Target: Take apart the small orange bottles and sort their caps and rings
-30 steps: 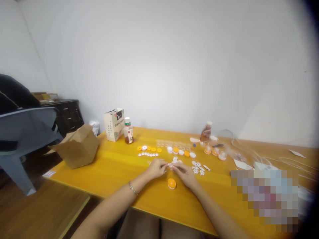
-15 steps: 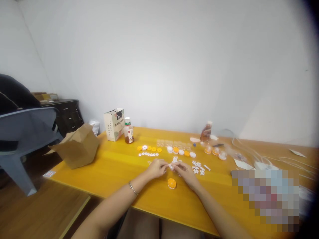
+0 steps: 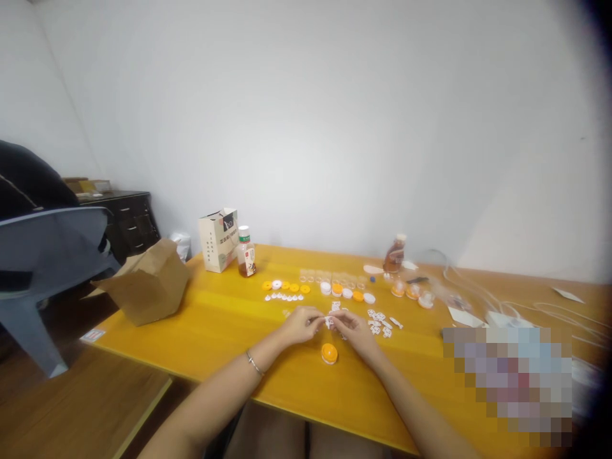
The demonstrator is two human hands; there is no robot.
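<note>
Between my fingertips, over the middle of the table, is a small white plastic piece (image 3: 329, 322). My left hand (image 3: 302, 324) pinches its left side, and my right hand (image 3: 352, 328) pinches it from the right. Its exact shape is too small and partly covered to make out. Just below the hands sits a round orange-and-white part (image 3: 329, 353) on the tabletop. Flat white cut-out pieces (image 3: 380, 322) lie scattered right of my right hand. Another white piece (image 3: 335, 306) lies just beyond my fingers.
Behind the hands run rows of orange and white discs (image 3: 294, 288), small white cones (image 3: 284, 298), clear cups (image 3: 335, 280) and round caps (image 3: 347, 293). Domed pieces (image 3: 412, 291), a brown bottle (image 3: 394, 255) and cables stand right. A drink bottle (image 3: 247, 254), paper bag (image 3: 218, 241) and cardboard box (image 3: 155, 287) stand left.
Both hands stay in nearly the same place, still pinching the small white piece, which has turned slightly between the fingertips. The things on the table have not moved.
</note>
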